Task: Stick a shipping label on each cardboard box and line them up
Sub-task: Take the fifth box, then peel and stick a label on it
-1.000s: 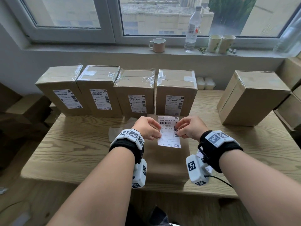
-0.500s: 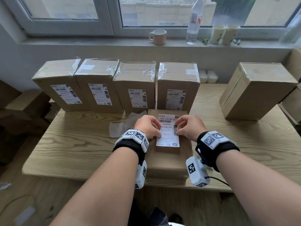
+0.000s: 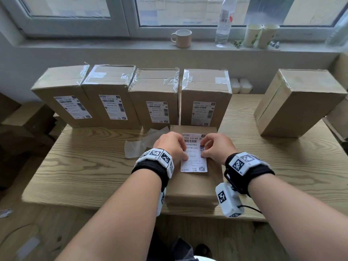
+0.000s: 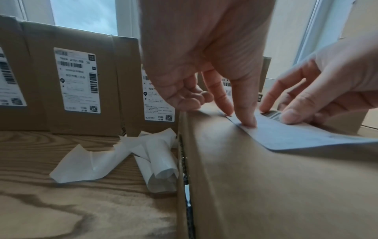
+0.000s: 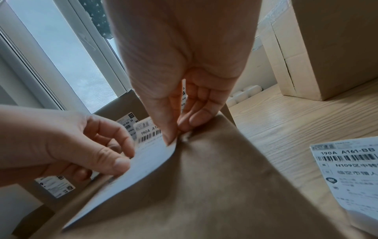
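Since a second ago our shipping label point(image 3: 194, 157) has come down from the air onto the top face of the flat-lying cardboard box point(image 3: 195, 187), and both our hands have followed it down. Our left hand point(image 3: 170, 146) sits at the label's left edge with fingers curled; the left wrist view shows its index finger and thumb tips pressing that edge against the cardboard, while the near end of the label is still lifted a little off the box. Our right hand point(image 3: 216, 146) is at the label's right edge beside the vertical barcode, thumb and fingertips pinched together on the paper there. The two hands stay apart, one on each side of the label.

This box lies in front of us on the wooden table point(image 3: 84, 170), its far end just before the row. Just left of it lie crumpled white backing papers point(image 3: 139, 146). Behind stand four labelled boxes point(image 3: 156, 102) side by side, upright, labels facing us, clear tape across their tops. Well to the right stands an unlabelled cardboard box point(image 3: 299, 102), turned at an angle. The right wrist view shows another printed label point(image 5: 351, 177) lying on the table to the right of our box.

Beyond, on the windowsill point(image 3: 113, 45), stand a mug point(image 3: 181, 38), a clear plastic bottle point(image 3: 224, 25) and two paper cups point(image 3: 260, 35).
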Demonstrator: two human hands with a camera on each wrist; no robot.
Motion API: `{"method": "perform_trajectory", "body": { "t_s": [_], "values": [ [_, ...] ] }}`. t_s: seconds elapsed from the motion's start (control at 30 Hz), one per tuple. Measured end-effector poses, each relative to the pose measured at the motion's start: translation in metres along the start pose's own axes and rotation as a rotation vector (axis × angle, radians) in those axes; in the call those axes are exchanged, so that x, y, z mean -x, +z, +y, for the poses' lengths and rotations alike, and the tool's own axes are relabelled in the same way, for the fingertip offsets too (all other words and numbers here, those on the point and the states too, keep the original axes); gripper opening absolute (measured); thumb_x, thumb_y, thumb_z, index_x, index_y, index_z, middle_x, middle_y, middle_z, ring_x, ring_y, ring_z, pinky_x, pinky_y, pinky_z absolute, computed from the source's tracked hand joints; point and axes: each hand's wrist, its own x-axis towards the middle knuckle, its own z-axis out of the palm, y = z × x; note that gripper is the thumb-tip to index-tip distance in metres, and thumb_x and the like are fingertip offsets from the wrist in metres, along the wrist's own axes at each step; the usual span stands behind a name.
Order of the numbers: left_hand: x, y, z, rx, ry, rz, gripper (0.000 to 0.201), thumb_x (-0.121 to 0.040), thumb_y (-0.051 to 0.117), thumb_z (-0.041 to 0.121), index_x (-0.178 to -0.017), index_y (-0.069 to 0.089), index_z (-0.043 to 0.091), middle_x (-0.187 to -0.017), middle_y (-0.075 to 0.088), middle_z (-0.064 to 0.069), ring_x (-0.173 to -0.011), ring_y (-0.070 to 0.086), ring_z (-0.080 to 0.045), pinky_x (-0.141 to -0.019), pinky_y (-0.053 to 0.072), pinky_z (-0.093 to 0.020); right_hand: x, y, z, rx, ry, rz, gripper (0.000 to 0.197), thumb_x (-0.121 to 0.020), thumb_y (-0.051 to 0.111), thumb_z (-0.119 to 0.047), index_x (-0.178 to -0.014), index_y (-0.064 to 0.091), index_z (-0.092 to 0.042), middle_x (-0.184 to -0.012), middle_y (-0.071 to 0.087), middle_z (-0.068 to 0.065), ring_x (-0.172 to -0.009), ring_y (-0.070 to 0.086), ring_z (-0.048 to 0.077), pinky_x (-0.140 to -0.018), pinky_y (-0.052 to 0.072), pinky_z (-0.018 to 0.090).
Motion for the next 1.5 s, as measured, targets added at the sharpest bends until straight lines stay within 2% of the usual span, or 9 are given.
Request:
{"method": "perform_trajectory", "body": {
  "t_s": [0.2,0.43,0.57,0.67,0.83,0.93,1.13,1.33,1.5],
  "values": [
    [-0.007,-0.004,-0.011,0.022,-0.064,0.045,0.030,-0.059,0.089,0.038,-0.071,0.065,0.024,-0.076,0.067,0.011,-0.079,0.064,-0.011,-0.071,0.053,-0.029,-0.006,-0.001,0.002,0.048,0.030,-0.002,0.025,-0.070,0.083,-0.018,-0.086,0.065,-0.022,-0.078,0.060,-0.009,-0.074,0.057,0.009,-0.059,0.041,0.021],
    [-0.019,-0.004,-0.008,0.050,-0.081,0.096,0.033,-0.059,0.088,0.043,-0.069,0.063,0.023,-0.073,0.067,0.010,-0.069,0.063,-0.013,-0.065,0.054,-0.030,-0.019,-0.005,0.008,0.063,0.067,0.059,0.019,-0.073,0.082,-0.028,-0.078,0.065,-0.022,-0.084,0.063,-0.006,-0.082,0.058,0.013,-0.069,0.041,0.024],
    [-0.028,-0.006,-0.003,0.040,-0.073,0.088,0.036,-0.056,0.088,0.044,-0.071,0.063,0.022,-0.075,0.068,0.008,-0.076,0.064,-0.012,-0.063,0.050,-0.028,-0.030,-0.007,0.004,0.080,0.069,0.064,0.022,-0.073,0.081,-0.032,-0.072,0.060,-0.024,-0.083,0.063,-0.006,-0.082,0.058,0.014,-0.067,0.041,0.025],
    [-0.036,-0.008,0.002,0.008,-0.057,0.113,0.038,-0.053,0.087,0.045,-0.073,0.063,0.025,-0.089,0.063,0.005,-0.087,0.061,-0.015,-0.069,0.049,-0.030,-0.037,-0.009,0.001,0.090,0.081,0.062,0.025,-0.073,0.080,-0.035,-0.072,0.058,-0.023,-0.081,0.062,-0.005,-0.081,0.059,0.016,-0.069,0.045,0.028],
    [-0.048,-0.006,0.011,-0.044,-0.011,0.192,0.056,-0.058,0.087,0.047,-0.098,0.055,0.024,-0.107,0.044,0.001,-0.114,0.044,-0.021,-0.091,0.041,-0.034,-0.048,-0.010,-0.003,0.121,0.138,0.074,0.034,-0.070,0.078,-0.045,-0.071,0.054,-0.022,-0.075,0.059,-0.004,-0.078,0.058,0.019,-0.065,0.043,0.029],
    [-0.055,-0.004,0.012,-0.018,-0.017,0.209,0.065,-0.057,0.086,0.050,-0.106,0.052,0.025,-0.114,0.048,-0.001,-0.115,0.046,-0.021,-0.092,0.040,-0.033,-0.051,-0.009,-0.006,0.137,0.176,0.079,0.036,-0.070,0.076,-0.049,-0.071,0.055,-0.021,-0.073,0.059,-0.003,-0.076,0.058,0.018,-0.064,0.043,0.029],
    [-0.067,-0.004,0.002,0.083,-0.048,0.163,0.055,-0.063,0.086,0.043,-0.107,0.058,0.027,-0.119,0.055,-0.001,-0.113,0.053,-0.020,-0.087,0.041,-0.031,-0.057,-0.010,-0.001,0.108,0.175,0.085,0.036,-0.071,0.077,-0.047,-0.079,0.058,-0.018,-0.081,0.061,-0.001,-0.081,0.058,0.020,-0.066,0.042,0.029],
    [-0.059,-0.004,-0.006,0.106,-0.089,0.187,0.075,-0.059,0.088,0.045,-0.123,0.054,0.026,-0.127,0.051,-0.005,-0.119,0.050,-0.023,-0.098,0.045,-0.038,-0.050,-0.011,0.004,0.077,0.156,0.098,0.035,-0.069,0.079,-0.043,-0.074,0.054,-0.019,-0.077,0.060,-0.002,-0.078,0.058,0.020,-0.062,0.041,0.028],
    [-0.044,-0.001,-0.008,0.111,-0.105,0.131,0.103,-0.054,0.091,0.044,-0.141,0.039,0.027,-0.139,0.045,-0.008,-0.130,0.044,-0.027,-0.108,0.040,-0.044,-0.036,-0.009,0.003,0.079,0.155,0.146,0.042,-0.065,0.082,-0.044,-0.093,0.057,-0.023,-0.106,0.055,0.000,-0.094,0.058,0.020,-0.078,0.048,0.031]
  ]
}}
